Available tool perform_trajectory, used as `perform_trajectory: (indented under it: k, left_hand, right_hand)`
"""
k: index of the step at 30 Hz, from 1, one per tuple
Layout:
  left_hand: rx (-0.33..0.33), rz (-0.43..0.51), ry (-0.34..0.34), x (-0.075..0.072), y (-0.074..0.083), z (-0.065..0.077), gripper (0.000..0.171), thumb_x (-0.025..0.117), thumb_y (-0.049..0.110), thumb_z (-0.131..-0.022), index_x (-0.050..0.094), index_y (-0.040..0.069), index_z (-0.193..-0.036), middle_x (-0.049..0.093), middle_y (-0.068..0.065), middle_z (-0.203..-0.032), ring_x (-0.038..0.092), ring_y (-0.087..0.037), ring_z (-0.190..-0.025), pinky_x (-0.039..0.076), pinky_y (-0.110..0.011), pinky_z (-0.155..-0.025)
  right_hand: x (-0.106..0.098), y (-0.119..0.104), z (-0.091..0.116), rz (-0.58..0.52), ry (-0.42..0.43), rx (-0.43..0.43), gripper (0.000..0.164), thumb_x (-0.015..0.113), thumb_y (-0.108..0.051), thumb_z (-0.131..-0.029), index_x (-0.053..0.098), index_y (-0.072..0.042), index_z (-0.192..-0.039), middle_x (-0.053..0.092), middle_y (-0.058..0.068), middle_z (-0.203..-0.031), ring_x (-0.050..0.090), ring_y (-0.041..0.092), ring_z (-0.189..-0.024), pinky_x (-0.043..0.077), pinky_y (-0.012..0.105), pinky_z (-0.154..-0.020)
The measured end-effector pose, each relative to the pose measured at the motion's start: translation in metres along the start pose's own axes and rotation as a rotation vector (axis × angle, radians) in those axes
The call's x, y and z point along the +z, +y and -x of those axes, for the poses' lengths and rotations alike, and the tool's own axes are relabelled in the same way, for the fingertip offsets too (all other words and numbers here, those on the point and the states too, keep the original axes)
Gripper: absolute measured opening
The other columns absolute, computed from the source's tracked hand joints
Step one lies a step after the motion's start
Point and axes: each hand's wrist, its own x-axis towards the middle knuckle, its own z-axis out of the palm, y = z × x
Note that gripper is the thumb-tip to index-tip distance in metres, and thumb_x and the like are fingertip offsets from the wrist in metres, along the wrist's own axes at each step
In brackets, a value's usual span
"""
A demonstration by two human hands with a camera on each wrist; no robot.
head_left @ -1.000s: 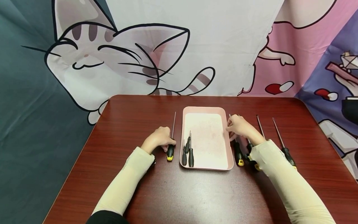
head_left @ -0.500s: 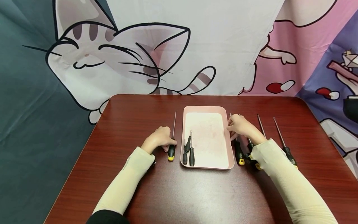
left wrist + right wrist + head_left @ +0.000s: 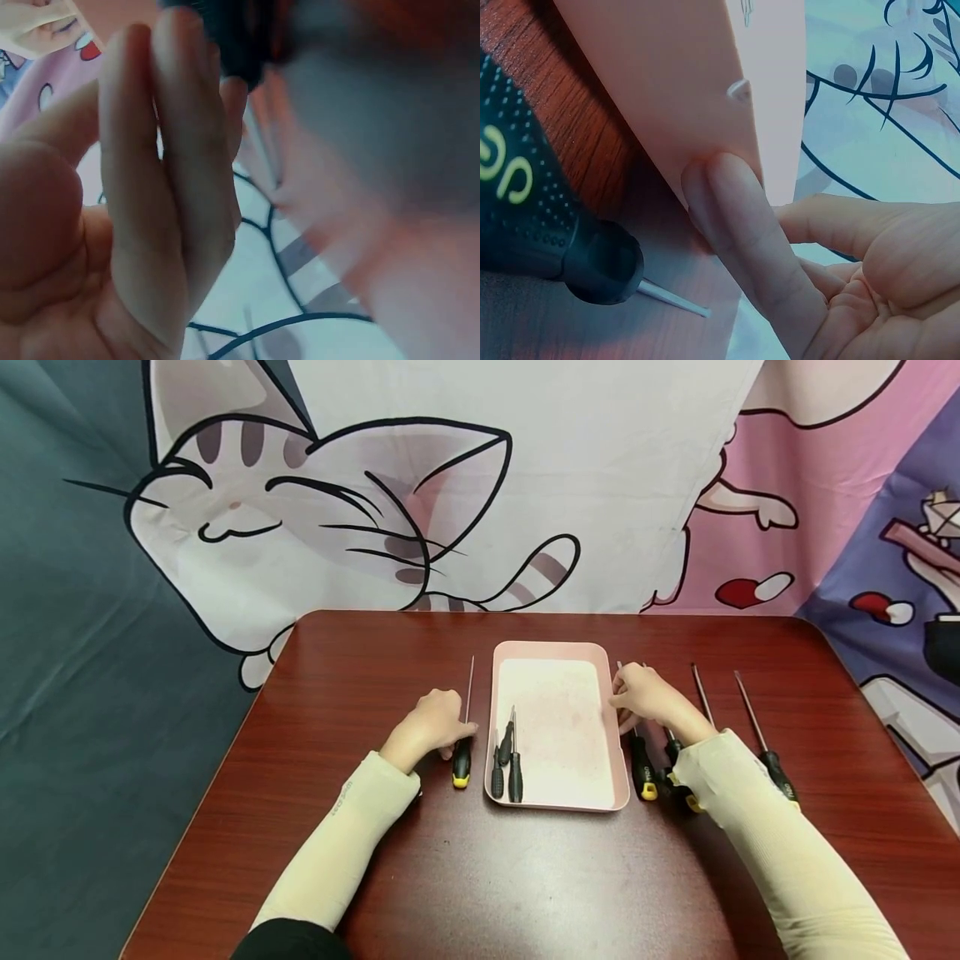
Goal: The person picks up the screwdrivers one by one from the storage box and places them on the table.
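In the head view, a long screwdriver [image 3: 462, 762] with a black and yellow handle lies left of the shallow pink tray [image 3: 619, 777]. My left hand [image 3: 431, 724] is over the upper end of its handle. The left wrist view shows fairly straight fingers [image 3: 139, 150] beside the dark handle [image 3: 234, 34]. With my right hand [image 3: 648, 692] I pinch the tray's right wall; in the right wrist view two fingers [image 3: 739, 217] lie against the outer side, and the thumb reaches behind the rim. Several small dark screwdrivers [image 3: 515, 777] lie inside the tray, along its left side.
To the right of the tray are several more long screwdrivers, one [image 3: 642, 768] close to the tray wall and another [image 3: 777, 772] farther out. The right forearm partly covers some. A printed cloth [image 3: 600, 485] hangs behind the wooden table [image 3: 525, 885].
My left hand has shifted slightly up and away from the screwdriver's handle, baring more of it. The right hand, the tray and the screwdrivers stay in place.
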Motion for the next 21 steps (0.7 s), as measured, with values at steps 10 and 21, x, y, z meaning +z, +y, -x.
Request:
perform_trajectory:
  k: [10, 21]
  left_hand:
    - [0.119, -0.111, 0.189, -0.013, 0.025, 0.007, 0.034, 0.062, 0.021, -0.095, 0.058, 0.006, -0.065, 0.053, 0.002, -0.042, 0.064, -0.021, -0.055, 0.056, -0.040, -0.070]
    - [0.250, -0.096, 0.112, -0.009, 0.056, 0.006, 0.046, 0.061, 0.021, -0.095, 0.054, 0.012, -0.050, 0.049, 0.006, -0.040, 0.062, -0.019, -0.057, 0.053, -0.037, -0.068]
  right_hand:
    - [0.000, 0.000, 0.000, 0.013, 0.001, 0.000, 0.011, 0.051, 0.007, -0.095, 0.051, 0.018, -0.099, 0.063, 0.031, -0.086, 0.069, 0.029, -0.059, 0.059, 0.043, -0.059]
    - [-0.001, 0.001, 0.000, 0.040, 0.008, -0.011, 0.012, 0.053, 0.006, -0.095, 0.053, 0.017, -0.098, 0.064, 0.030, -0.085, 0.069, 0.029, -0.059, 0.059, 0.042, -0.058]
